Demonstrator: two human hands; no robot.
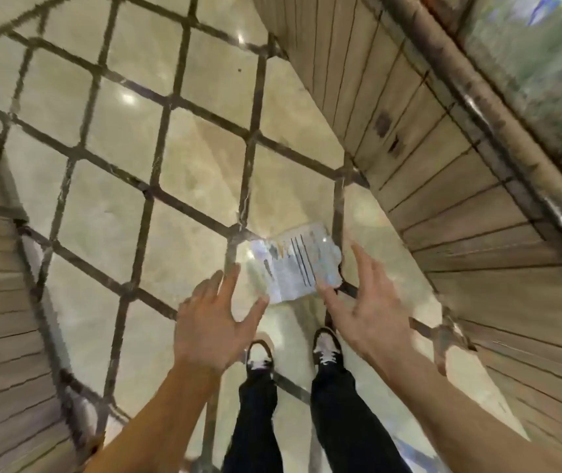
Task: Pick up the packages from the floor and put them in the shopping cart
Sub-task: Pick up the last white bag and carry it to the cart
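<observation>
Glossy, pale package [293, 264] lies on the tiled floor [177, 186] just ahead of the person's shoes. Left hand [215, 322] and right hand [365, 308] flank it, fingers spread, holding nothing. The pickup looks imminent; next, both must close on its edges.

package [293, 264] on floor [102, 213] ahead of shoes [327, 349], between left hand [209, 331] and right hand [363, 310]
</observation>
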